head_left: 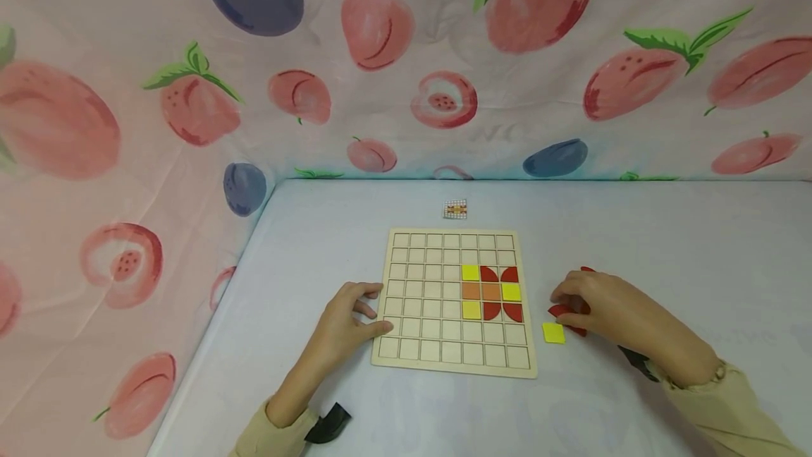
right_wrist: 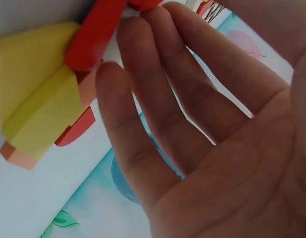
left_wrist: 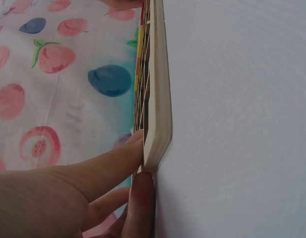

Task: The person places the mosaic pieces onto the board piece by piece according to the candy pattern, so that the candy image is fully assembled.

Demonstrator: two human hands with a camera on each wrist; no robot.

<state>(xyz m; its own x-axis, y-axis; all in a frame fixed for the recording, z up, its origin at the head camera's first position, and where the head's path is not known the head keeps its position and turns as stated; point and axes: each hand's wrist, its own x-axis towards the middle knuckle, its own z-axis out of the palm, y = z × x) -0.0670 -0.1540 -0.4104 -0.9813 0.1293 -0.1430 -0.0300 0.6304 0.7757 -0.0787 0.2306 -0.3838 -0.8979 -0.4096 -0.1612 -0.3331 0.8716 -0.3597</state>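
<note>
My left hand (head_left: 345, 316) touches the left edge of a pale wooden grid board (head_left: 431, 333), its thumb and a finger spread along that edge. On the board's right side, red quarter-circle pieces (head_left: 488, 310), yellow squares (head_left: 472, 309) and orange squares (head_left: 471, 290) fill several cells. My right hand (head_left: 603, 302) is over loose pieces right of the board and pinches a red piece (head_left: 558, 309) between thumb and finger. Beside it on the table lies a yellow square (head_left: 553, 333). In the right wrist view, yellow blocks (right_wrist: 38, 99) sit next to the fingertips; the thumb's tip is hidden.
A small pattern card (head_left: 454, 209) lies behind the board on the white table (head_left: 317, 231). A fruit-print cloth (head_left: 380, 111) stands along the table's back and left sides. Another red piece (head_left: 587, 269) shows partly behind my right hand.
</note>
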